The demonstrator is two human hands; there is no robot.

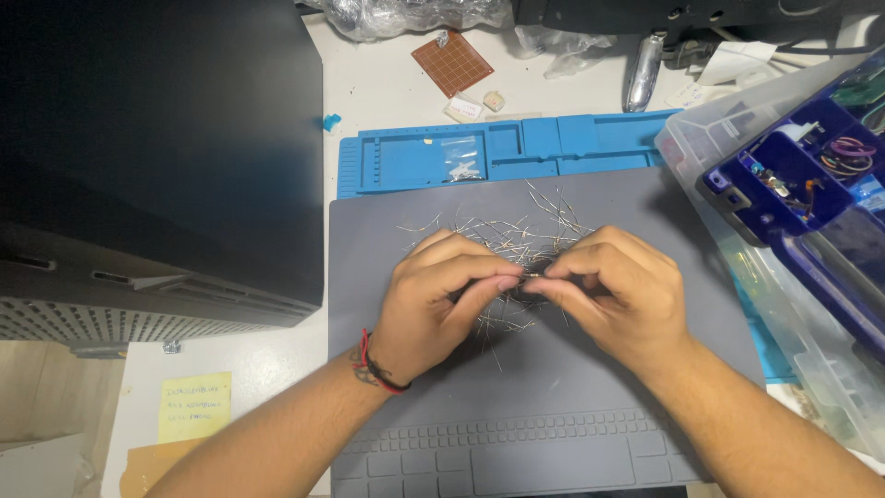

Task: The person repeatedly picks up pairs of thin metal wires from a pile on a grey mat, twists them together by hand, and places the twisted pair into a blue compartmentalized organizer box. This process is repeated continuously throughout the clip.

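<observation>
My left hand [441, 300] and my right hand [616, 290] meet over the middle of a grey work mat [387, 231]. Both pinch the same small wire-leaded component [532, 275] between thumb and fingertips, one hand on each end. Under and behind the hands lies a loose pile of several thin wire-leaded components [516, 226] spread on the mat. A red and black cord bracelet [371, 364] circles my left wrist.
A large black computer case [157, 157] stands at the left. A blue tray mat [516, 148] with a small clear bag [461, 159] lies behind the grey mat. Brown perforated board [452, 62] farther back. Clear and blue parts boxes [793, 175] at the right. Yellow note [194, 406] lower left.
</observation>
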